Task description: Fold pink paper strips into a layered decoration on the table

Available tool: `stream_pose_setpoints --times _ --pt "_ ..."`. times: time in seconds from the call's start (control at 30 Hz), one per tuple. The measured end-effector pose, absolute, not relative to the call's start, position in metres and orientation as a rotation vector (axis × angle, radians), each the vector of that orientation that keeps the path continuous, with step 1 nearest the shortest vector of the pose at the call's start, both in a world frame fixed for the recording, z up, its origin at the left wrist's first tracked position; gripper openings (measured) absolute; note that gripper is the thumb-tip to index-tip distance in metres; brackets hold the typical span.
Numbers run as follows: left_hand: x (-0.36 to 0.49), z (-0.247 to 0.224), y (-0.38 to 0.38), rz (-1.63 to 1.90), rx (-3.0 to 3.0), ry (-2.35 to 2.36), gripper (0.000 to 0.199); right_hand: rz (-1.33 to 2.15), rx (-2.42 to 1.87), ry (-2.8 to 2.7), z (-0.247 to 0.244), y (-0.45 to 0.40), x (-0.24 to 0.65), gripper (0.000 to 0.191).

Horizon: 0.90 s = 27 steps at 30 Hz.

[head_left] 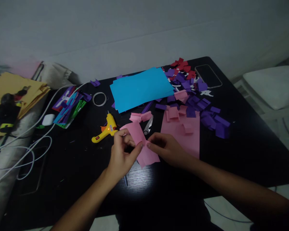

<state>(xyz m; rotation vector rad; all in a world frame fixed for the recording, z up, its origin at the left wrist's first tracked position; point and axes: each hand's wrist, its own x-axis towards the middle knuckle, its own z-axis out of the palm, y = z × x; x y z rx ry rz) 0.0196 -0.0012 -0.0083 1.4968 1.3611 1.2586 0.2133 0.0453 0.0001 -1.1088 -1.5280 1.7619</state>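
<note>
A strip of pink paper [148, 158] is held above the black table between my two hands. My left hand [121, 150] pinches it from the left, thumb in front. From the right, my right hand [166, 147] pinches its edge, with the fingertips of both hands close together. Just beyond lie small folded pink paper pieces [141, 116] and a partly hidden scissors blade [148, 125]. A yellow glue gun [107, 129] rests beside my left hand. Under and past my right hand is a larger pink sheet [180, 138] with cut pink pieces on it.
Blue sheets [142, 88] lie at the back. Many purple pieces [207, 118] and red pieces [183, 66] spread to the right, near a clear phone case [208, 76]. On the left are a tape roll [99, 99], coloured strips [69, 106], a white earbud case [48, 119] and white cables [33, 157].
</note>
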Motion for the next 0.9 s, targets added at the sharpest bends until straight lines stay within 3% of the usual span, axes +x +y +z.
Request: stream_pose_setpoints --times 0.2,0.37,0.9 --pt "0.018 -0.011 -0.001 1.320 1.528 1.372 0.038 1.763 -1.121 -1.481 0.001 0.046 0.214 0.016" --pt "0.015 -0.001 0.001 1.129 1.864 1.407 0.012 1.765 -1.111 -1.450 -0.001 0.046 0.213 0.017" --pt "0.020 0.007 0.001 1.125 1.998 1.410 0.009 1.703 -1.139 -1.512 0.001 0.041 0.210 0.020"
